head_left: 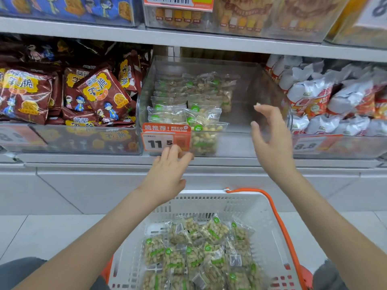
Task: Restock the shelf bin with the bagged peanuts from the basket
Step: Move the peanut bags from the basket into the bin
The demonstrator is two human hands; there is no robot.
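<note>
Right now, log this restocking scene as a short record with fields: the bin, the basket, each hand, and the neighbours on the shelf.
bin: clear shelf bin, peanut bags stacked in its left half, right half bare
price tag: orange price tag on the bin's front, reads 11.5
basket: white basket with orange handle, more bagged peanuts inside
left hand: left hand at the price tag, holding nothing
right hand: right hand open before the bin, empty
neighbours: brown snack bags left, white snack bags right
</note>
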